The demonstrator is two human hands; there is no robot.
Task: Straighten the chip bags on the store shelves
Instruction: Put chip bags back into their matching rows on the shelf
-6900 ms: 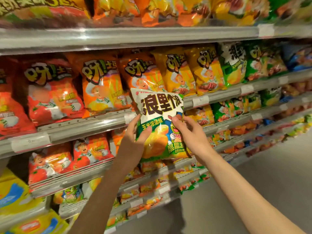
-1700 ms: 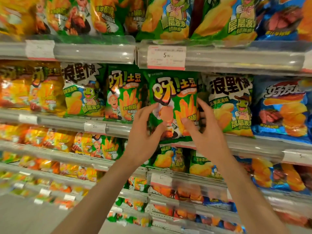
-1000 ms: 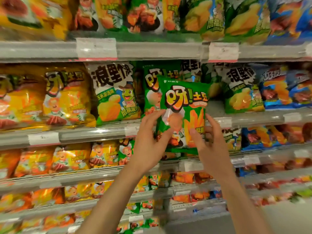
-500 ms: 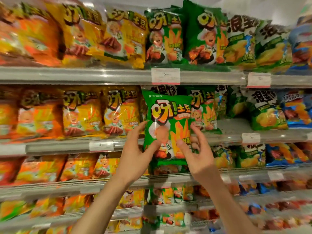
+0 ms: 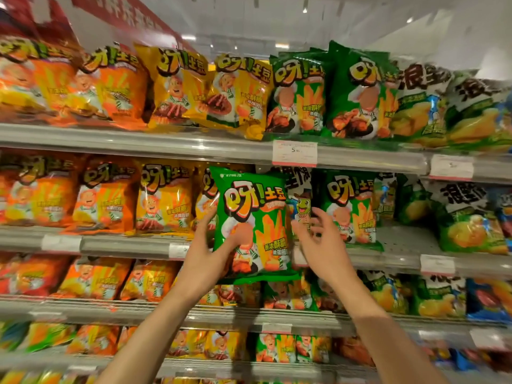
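Observation:
I hold a green chip bag [image 5: 255, 212] upright in front of the second shelf [image 5: 124, 246]. My left hand [image 5: 205, 259] grips its left edge, thumb on the front and fingers behind. Just beside the bag's right edge is my right hand [image 5: 324, 245], fingers spread and blurred, with nothing clearly pinched. Behind it stands a matching green bag [image 5: 349, 209] on the shelf, and a white-topped frog bag [image 5: 300, 200] shows between the two. Two more matching green bags [image 5: 302, 92] stand on the top shelf.
Orange and yellow bags [image 5: 163, 198] fill the shelves to the left. White-and-green bags [image 5: 468, 217] and blue bags stand to the right. A bare patch of shelf [image 5: 401, 239] shows right of the matching green bag. Price tags [image 5: 294, 153] hang on the shelf rails.
The view has tilted up and the top shelf now shows fully. The green bag stays in my left hand; my right hand's fingers have come off its front and spread beside it.

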